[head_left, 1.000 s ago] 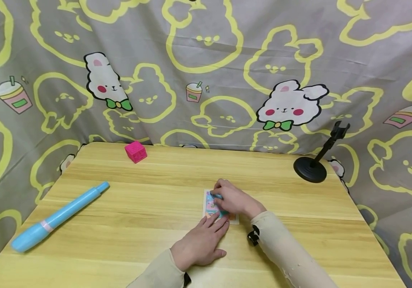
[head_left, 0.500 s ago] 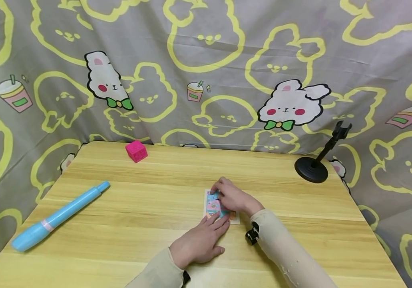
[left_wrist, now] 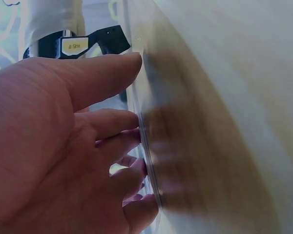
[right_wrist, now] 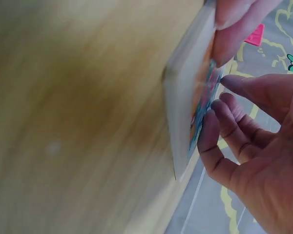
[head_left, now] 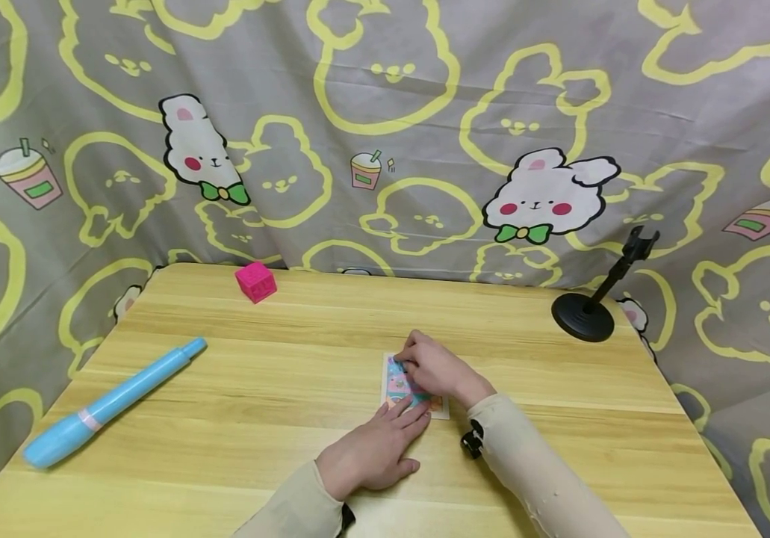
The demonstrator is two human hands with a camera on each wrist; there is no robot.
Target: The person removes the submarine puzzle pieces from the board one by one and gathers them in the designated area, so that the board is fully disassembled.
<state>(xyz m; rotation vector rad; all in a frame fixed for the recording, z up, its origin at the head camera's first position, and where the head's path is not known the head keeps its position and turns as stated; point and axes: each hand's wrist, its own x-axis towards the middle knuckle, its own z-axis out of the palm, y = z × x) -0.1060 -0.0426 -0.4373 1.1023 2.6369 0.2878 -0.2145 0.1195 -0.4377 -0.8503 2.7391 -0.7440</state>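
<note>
A small flat picture board (head_left: 399, 383) with a white border and a blue, pink and orange picture lies on the table. My left hand (head_left: 373, 452) rests palm down, with its straight fingertips on the board's near edge. Above the board's upper right part, my right hand (head_left: 433, 368) bends its fingers, covering some of the picture. The right wrist view shows the board (right_wrist: 179, 112) edge-on, with the thumb and bent fingertips of my right hand (right_wrist: 256, 131) touching its coloured face. No separate piece can be made out between them. In the left wrist view the board is hidden.
A pink cube (head_left: 256, 282) stands at the back left of the wooden table (head_left: 257, 418). To the left lies a long blue pen-shaped object (head_left: 116, 403). A black stand (head_left: 582, 317) is at the back right, and a patterned curtain (head_left: 418, 97) hangs behind.
The bent fingers of my right hand have shifted slightly over the upper part of the picture. My left hand stays nearly still on the near edge, and the board keeps its place.
</note>
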